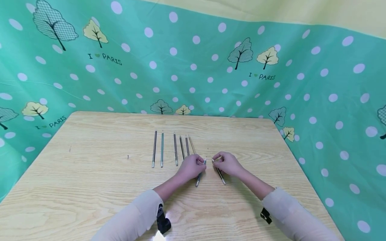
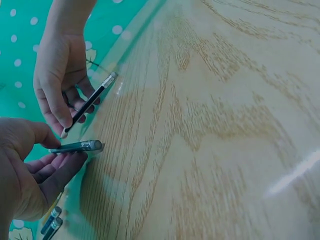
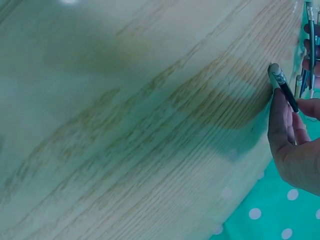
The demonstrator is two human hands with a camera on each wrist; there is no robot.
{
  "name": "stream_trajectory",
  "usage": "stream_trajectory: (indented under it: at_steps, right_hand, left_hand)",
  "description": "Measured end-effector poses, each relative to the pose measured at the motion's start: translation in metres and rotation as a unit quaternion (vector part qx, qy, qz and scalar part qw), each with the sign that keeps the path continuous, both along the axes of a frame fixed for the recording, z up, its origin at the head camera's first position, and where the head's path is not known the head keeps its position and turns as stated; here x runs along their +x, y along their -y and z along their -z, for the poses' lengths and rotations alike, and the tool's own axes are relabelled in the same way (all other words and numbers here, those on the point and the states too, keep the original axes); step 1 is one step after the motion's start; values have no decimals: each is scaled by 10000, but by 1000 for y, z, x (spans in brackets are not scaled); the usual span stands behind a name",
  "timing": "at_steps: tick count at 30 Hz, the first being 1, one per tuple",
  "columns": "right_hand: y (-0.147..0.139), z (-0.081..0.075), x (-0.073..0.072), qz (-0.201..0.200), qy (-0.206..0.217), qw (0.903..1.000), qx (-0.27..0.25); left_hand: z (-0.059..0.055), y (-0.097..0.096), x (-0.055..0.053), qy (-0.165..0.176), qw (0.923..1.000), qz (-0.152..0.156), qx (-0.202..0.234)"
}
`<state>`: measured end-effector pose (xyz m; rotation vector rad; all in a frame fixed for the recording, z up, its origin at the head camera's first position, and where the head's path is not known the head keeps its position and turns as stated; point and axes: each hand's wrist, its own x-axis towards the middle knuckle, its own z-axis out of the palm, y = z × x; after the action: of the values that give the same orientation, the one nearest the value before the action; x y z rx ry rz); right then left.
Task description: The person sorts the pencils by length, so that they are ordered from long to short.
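Observation:
My left hand (image 1: 190, 167) pinches a teal pencil (image 1: 198, 179) between thumb and fingers. Its eraser end points toward the near side of the table, as the left wrist view shows as well. Just to the right, my right hand (image 1: 228, 164) pinches a black pencil (image 1: 220, 176) near its tip, with the silver-banded eraser end slanting down toward me. In the right wrist view that black pencil (image 3: 286, 90) stands out past the fingertips. The two pencil tips are a short gap apart. Close by the left hand lies a natural-wood pencil (image 1: 192, 144), its lower part hidden behind the fingers.
Left of the hands, several pencils lie in a loose row on the wooden table (image 1: 90, 187), among them a black one (image 1: 154, 149) and a teal one (image 1: 162, 149). A tiny dark bit (image 1: 128, 156) lies farther left. A green dotted cloth (image 1: 193, 77) hangs behind the table.

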<state>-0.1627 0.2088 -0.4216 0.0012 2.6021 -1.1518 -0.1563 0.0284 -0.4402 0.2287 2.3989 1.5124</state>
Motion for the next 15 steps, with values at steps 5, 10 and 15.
stream_trajectory:
  at_steps: [5, 10, 15]
  right_hand:
    - [2, -1, -2, 61, 78, 9997, -210]
    - [3, 1, -4, 152, 159, 9992, -346]
    - [4, 1, -6, 184, 198, 9989, -374]
  left_hand:
    - [-1, 1, -1, 7, 10000, -26, 66]
    - [-1, 2, -3, -111, 9999, -64, 2]
    - [1, 4, -5, -124, 9998, -107, 76]
